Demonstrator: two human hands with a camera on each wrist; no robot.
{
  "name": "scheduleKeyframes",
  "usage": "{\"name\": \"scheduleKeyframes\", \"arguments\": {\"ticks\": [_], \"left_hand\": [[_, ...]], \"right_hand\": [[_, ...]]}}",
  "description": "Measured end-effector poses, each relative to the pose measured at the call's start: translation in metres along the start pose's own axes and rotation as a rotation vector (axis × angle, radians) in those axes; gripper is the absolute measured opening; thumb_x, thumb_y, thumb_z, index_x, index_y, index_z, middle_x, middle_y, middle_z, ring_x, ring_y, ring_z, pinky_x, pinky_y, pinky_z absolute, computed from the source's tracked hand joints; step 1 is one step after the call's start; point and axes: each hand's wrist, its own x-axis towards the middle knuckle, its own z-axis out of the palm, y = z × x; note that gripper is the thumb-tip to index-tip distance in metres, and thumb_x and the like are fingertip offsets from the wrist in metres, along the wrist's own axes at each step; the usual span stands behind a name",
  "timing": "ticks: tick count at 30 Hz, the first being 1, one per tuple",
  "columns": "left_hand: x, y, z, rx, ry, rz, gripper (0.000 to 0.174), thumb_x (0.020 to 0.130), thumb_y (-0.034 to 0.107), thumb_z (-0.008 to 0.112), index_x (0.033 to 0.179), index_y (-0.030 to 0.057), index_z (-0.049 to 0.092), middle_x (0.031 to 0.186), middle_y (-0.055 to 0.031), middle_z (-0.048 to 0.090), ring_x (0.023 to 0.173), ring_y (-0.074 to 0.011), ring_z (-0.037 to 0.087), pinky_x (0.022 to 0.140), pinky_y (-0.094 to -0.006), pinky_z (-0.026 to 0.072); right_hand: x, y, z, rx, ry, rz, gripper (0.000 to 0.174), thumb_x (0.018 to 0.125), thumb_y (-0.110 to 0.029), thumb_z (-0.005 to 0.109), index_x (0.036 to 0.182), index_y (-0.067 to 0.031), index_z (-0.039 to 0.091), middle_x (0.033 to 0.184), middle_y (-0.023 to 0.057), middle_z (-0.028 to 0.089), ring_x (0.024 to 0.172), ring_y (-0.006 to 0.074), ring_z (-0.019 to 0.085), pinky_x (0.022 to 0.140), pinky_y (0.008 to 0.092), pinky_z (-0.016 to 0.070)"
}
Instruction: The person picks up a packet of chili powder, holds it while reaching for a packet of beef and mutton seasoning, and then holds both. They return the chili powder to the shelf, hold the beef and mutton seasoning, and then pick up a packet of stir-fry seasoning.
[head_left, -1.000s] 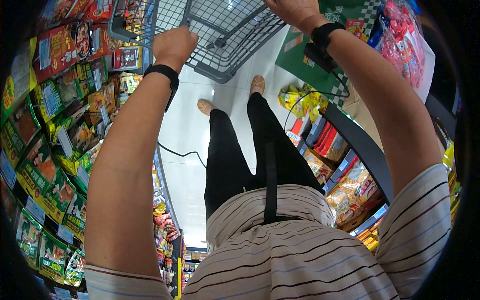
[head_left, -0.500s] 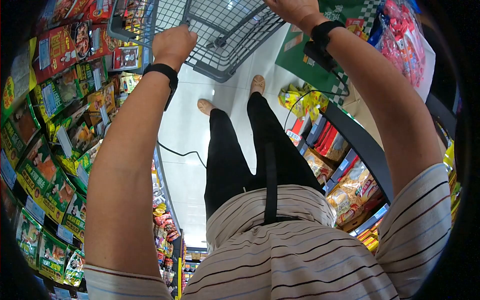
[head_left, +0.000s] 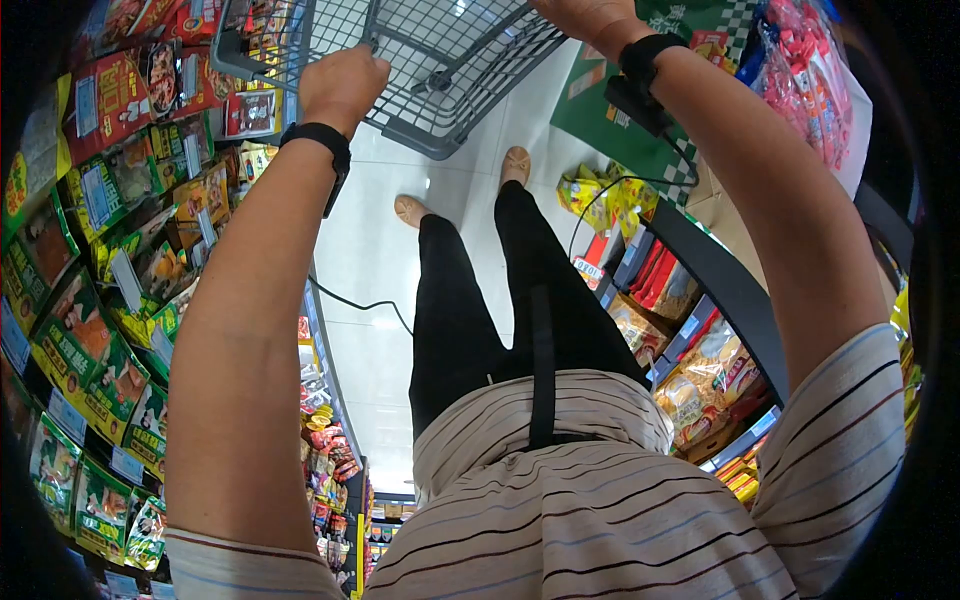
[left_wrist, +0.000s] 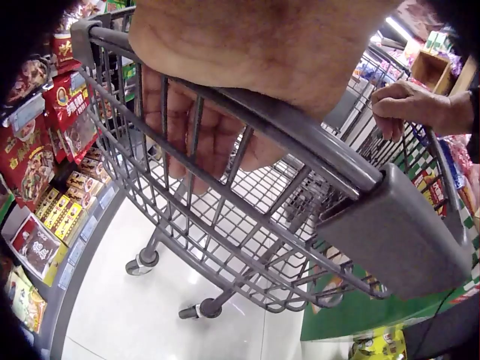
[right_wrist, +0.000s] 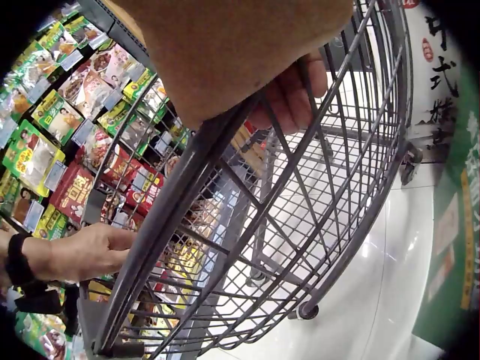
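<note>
A grey wire shopping cart (head_left: 430, 105) stands ahead of the person, its rim at the top of the head view. My left hand (head_left: 343, 88) grips the cart's edge on the left side. In the left wrist view the cart's rim (left_wrist: 300, 135) passes under the palm of my left hand (left_wrist: 202, 124), fingers bent down over it inside the wires. My right hand (head_left: 592, 18) rests at the rim farther right; the right wrist view shows its fingers (right_wrist: 292, 97) curled over the rim (right_wrist: 169, 202). Both wrists wear black bands.
Shelves of packaged food (head_left: 100, 340) line the left. At the right are a green display (head_left: 625, 110), yellow bags (head_left: 607, 200) on the floor, pink items in plastic (head_left: 808, 95) and a shelf of bagged food (head_left: 705, 385). A black cable (head_left: 365, 305) hangs near the legs.
The cart and my left hand have shifted very slightly to the left and up in the head view. Both hands keep their hold on the cart.
</note>
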Motion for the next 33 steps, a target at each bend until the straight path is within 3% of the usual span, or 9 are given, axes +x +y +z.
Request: {"name": "scheduleKeyframes", "arguments": {"ticks": [17,20,26,30,33], "left_hand": [[-0.016,0.005,-0.003,-0.053,-0.018,0.001,0.047,0.093,0.045,0.045,0.106,0.009,0.072,0.107,-0.0186,0.072,0.101,-0.039,0.067,0.089,-0.0496,0.0512],[-0.024,0.012,-0.01,-0.052,-0.046,-0.024,0.043,0.091,0.04,0.043,0.111,0.0133,0.071,0.108,-0.0187,0.072,0.103,-0.0374,0.067,0.092,-0.0476,0.0503],[-0.035,0.0,-0.002,-0.086,-0.04,0.082,0.04,0.091,0.038,0.046,0.11,0.0127,0.07,0.105,-0.0198,0.072,0.101,-0.0398,0.067,0.091,-0.0494,0.0499],[-0.036,-0.014,0.005,-0.177,0.1,0.216,0.035,0.095,0.035,0.048,0.1,0.0091,0.07,0.098,-0.0178,0.072,0.098,-0.0386,0.066,0.091,-0.0498,0.0482],[-0.037,-0.031,-0.003,0.082,0.271,0.295,0.035,0.098,0.033,0.046,0.093,0.0066,0.069,0.093,-0.016,0.071,0.096,-0.0355,0.064,0.091,-0.0477,0.0454]], "right_hand": [[-0.011,-0.003,-0.001,0.009,-0.006,0.002,0.036,0.094,-0.033,0.049,0.083,-0.0047,0.069,0.073,0.0172,0.069,0.069,0.035,0.068,0.066,0.0462,0.0531],[-0.015,-0.004,-0.001,0.005,-0.014,0.005,0.036,0.094,-0.033,0.049,0.081,-0.0049,0.068,0.073,0.0169,0.069,0.068,0.0349,0.068,0.065,0.0461,0.0531],[-0.023,-0.005,0.003,0.023,0.024,-0.017,0.036,0.093,-0.033,0.05,0.078,-0.0056,0.067,0.072,0.0166,0.069,0.069,0.035,0.069,0.065,0.0455,0.0544],[-0.03,-0.004,0.004,0.021,0.035,-0.026,0.036,0.093,-0.033,0.05,0.078,-0.0055,0.067,0.073,0.0164,0.07,0.069,0.0347,0.069,0.066,0.0453,0.0549],[-0.031,-0.004,0.005,0.021,0.04,-0.029,0.036,0.093,-0.033,0.05,0.079,-0.0054,0.068,0.074,0.0166,0.07,0.069,0.0345,0.069,0.066,0.0453,0.055]]}}
